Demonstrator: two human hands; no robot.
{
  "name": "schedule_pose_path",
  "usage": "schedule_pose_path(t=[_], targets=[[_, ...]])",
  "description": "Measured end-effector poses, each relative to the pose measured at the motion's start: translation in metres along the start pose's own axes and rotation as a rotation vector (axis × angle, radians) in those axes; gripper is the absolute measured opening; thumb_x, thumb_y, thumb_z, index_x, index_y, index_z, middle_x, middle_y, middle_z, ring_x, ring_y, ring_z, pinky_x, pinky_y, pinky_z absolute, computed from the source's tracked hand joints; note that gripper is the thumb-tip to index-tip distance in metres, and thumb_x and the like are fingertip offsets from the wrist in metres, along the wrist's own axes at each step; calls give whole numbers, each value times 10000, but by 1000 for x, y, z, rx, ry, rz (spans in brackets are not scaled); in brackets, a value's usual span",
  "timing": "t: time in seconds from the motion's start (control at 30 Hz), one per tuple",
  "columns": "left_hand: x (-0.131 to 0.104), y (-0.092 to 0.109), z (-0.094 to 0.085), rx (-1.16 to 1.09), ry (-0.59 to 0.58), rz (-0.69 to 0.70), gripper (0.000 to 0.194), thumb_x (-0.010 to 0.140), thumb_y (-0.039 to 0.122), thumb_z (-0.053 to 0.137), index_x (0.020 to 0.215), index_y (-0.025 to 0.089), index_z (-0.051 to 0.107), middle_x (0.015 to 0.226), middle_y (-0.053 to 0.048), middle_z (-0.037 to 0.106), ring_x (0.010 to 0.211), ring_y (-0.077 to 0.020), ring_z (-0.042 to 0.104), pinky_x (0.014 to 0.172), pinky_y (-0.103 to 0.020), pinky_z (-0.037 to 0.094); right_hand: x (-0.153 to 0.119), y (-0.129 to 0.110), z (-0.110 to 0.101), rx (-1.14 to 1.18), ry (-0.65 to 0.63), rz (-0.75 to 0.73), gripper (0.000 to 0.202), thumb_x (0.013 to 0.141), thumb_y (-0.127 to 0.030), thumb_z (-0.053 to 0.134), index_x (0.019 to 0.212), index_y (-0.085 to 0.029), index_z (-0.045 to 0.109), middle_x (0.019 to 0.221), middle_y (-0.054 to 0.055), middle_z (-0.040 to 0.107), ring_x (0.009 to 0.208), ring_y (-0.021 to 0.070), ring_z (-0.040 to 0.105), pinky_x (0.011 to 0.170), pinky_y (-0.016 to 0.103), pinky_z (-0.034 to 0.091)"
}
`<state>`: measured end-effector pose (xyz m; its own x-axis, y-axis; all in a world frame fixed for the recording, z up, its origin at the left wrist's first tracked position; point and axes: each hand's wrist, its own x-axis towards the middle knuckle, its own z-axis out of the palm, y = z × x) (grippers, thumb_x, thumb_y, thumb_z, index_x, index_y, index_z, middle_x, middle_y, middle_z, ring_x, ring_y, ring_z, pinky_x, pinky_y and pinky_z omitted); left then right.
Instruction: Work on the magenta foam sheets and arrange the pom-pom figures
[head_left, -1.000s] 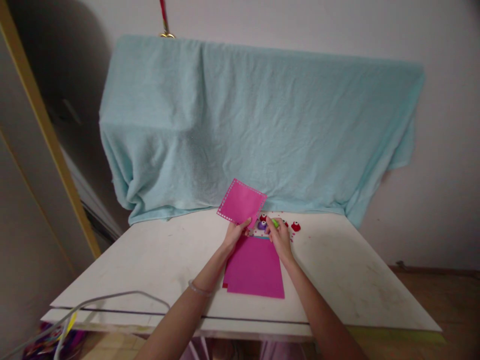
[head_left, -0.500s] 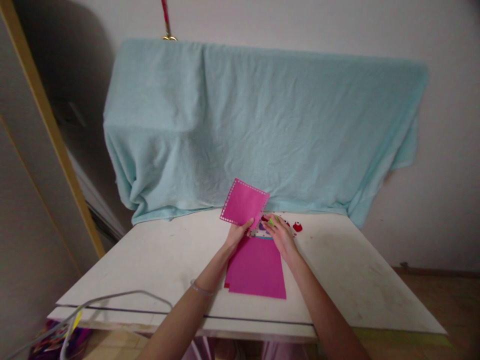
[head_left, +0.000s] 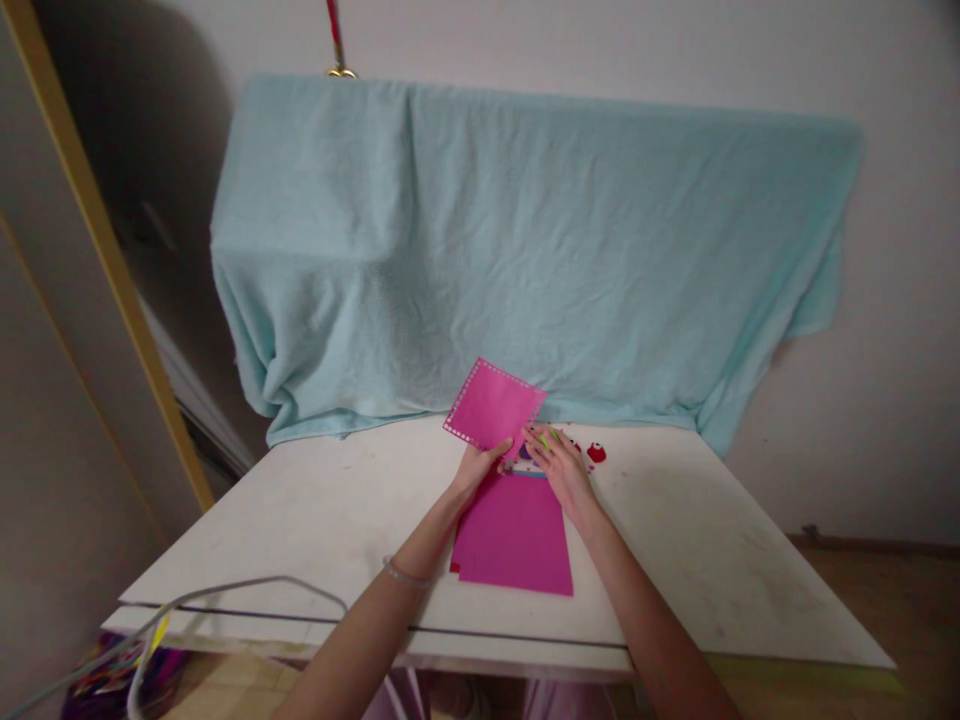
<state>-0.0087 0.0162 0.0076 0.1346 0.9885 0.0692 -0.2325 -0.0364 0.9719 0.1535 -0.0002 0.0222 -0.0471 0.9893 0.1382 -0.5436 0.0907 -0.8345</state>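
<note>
My left hand (head_left: 480, 467) grips the lower corner of a pink square sheet (head_left: 496, 402), thumb on top. Small punched holes run along the sheet's edges, and it is held tilted above the table. Close to the sheet's right corner, my right hand (head_left: 561, 468) has its fingers curled round a small lime-green object (head_left: 550, 440), mostly hidden by the fingers. Below both hands lies a larger pink sheet (head_left: 517, 535), with a bit of red showing under its left edge. Between the hands, a partly covered patterned item with a blue edge (head_left: 531, 473) lies on the table.
Small red pieces (head_left: 596, 452) and tiny bits lie right of my right hand on the white table (head_left: 712, 550). A light blue cloth (head_left: 540, 250) hangs behind the table. A grey cable (head_left: 247, 581) loops over the front left edge.
The pink square sheet has shifted slightly to the right in view. My right hand's fingers have drawn a little closer together round the green object.
</note>
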Motion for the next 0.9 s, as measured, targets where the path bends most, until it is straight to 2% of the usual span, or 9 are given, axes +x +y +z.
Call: schedule_pose_path(t=[0.17, 0.47, 0.9], targets=[[-2, 2, 2, -4, 1, -12, 385, 706, 488, 728, 653, 131, 592, 543, -28, 574, 451, -102, 468, 475, -243, 365, 0, 1, -2, 36, -8, -15, 219, 785, -365, 732, 924, -226, 636, 1108, 52, 693, 1135, 239, 619, 1002, 399, 475], [1, -3, -1, 15, -16, -21, 379, 706, 488, 722, 652, 134, 600, 527, -23, 576, 444, -105, 476, 501, -255, 394, 1, 3, -5, 20, 7, 38, 243, 747, -368, 768, 896, -210, 660, 1066, 70, 709, 1049, 255, 666, 926, 381, 525], [1, -4, -2, 12, -13, -5, 355, 710, 462, 722, 639, 133, 608, 533, -29, 584, 437, -101, 468, 497, -249, 383, 2, 3, -7, 17, 26, 29, 229, 761, -353, 752, 920, -216, 660, 1086, 71, 709, 1065, 250, 660, 942, 389, 523]])
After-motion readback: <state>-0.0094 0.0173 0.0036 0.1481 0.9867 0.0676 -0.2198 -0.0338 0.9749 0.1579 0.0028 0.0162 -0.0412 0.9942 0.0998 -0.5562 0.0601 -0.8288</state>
